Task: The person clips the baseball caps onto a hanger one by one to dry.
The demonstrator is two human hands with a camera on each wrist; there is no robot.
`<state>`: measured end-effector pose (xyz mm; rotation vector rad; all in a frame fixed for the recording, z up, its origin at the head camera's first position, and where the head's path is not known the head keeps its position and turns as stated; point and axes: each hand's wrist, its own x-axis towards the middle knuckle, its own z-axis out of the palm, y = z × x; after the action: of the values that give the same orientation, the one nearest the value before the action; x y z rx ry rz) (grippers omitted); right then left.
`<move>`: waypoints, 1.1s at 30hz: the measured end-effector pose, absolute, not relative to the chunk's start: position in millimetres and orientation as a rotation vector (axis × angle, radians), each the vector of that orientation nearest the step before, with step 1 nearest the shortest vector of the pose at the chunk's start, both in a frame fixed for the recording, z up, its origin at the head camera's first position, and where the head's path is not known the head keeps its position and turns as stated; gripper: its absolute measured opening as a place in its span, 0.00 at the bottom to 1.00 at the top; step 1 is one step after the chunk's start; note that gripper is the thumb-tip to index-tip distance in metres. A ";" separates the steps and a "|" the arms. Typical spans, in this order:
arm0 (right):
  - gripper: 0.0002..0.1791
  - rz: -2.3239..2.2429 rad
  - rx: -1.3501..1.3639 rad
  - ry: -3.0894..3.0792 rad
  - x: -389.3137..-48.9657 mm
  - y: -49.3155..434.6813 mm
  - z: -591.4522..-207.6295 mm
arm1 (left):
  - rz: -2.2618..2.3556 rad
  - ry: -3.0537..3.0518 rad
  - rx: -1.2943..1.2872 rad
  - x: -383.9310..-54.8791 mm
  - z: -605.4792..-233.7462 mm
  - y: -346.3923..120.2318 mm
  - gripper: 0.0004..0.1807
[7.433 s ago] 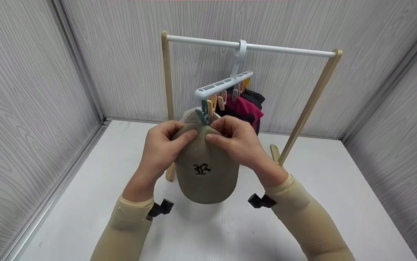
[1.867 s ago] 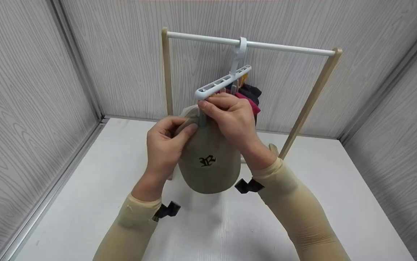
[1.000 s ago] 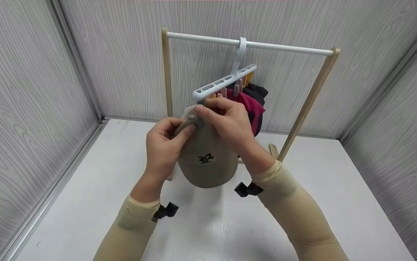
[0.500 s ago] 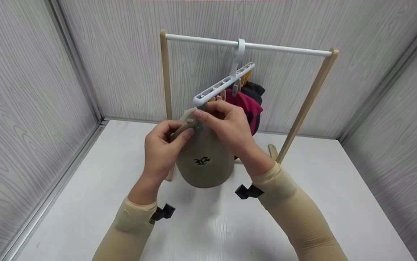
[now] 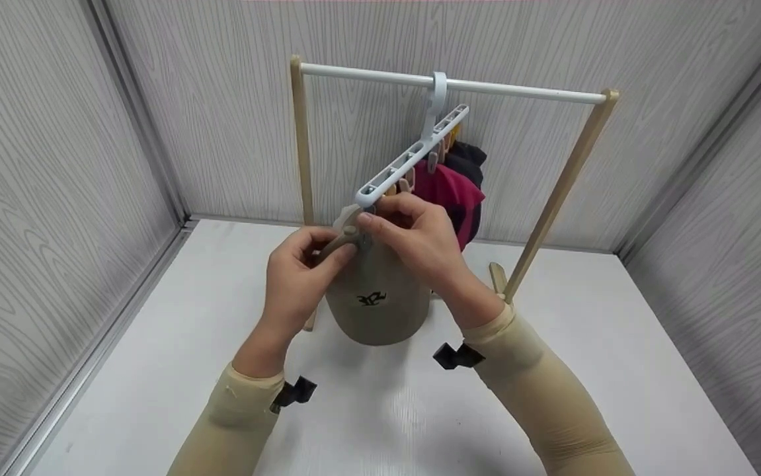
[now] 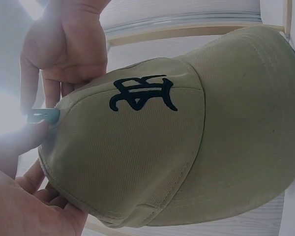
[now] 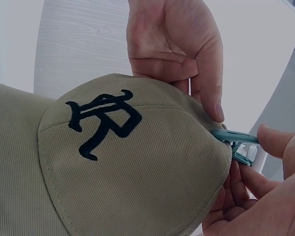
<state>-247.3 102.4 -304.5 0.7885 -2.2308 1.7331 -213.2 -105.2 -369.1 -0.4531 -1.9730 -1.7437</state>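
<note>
A khaki baseball cap [image 5: 383, 317] with a dark embroidered mark hangs brim down at the near end of a pale clip hanger [image 5: 387, 180]. My left hand [image 5: 297, 274] pinches the crown's upper edge, its thumb on the front and its fingers partly hidden behind. Beside it, my right hand [image 5: 423, 244] pinches the handles of a teal clothespin [image 7: 236, 137]. In the right wrist view, the clothespin's tip lies against the fabric at the top of the crown. Whether its tips still bite the fabric, I cannot tell.
A wooden rack with a white rail [image 5: 519, 90] carries the hanger. Behind the cap hang a crimson and dark cap [image 5: 453, 192] and a black item [image 5: 469, 155], near several coloured clothespins. A white tabletop [image 5: 618, 357] lies below, with patterned walls around.
Since the earliest frame, my right hand has shifted from the cap's crown to the clothespin. Lately the hanger's near end has dipped and its far end risen. My left hand keeps its pinch.
</note>
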 end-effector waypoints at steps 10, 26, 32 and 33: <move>0.18 1.635 0.764 -2.262 -245.0 107.9 -315.9 | -1.739 -2.022 -0.453 -213.7 -373.1 -108.1 0.13; 0.19 1.411 0.875 -2.171 -238.3 142.2 -352.5 | -1.669 -2.090 -0.480 -211.5 -382.6 -119.3 0.13; 0.22 1.297 0.786 -2.200 -234.8 168.3 -367.8 | -1.592 -2.094 -0.494 -210.7 -390.2 -129.1 0.11; 0.23 1.284 0.772 -2.205 -234.7 172.7 -370.7 | -1.584 -2.096 -0.490 -210.5 -391.9 -130.7 0.11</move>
<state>-234.7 172.7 -370.7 0.7720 -2.2053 1.2837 -210.5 -130.7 -391.9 -0.4902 -2.0961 -1.5835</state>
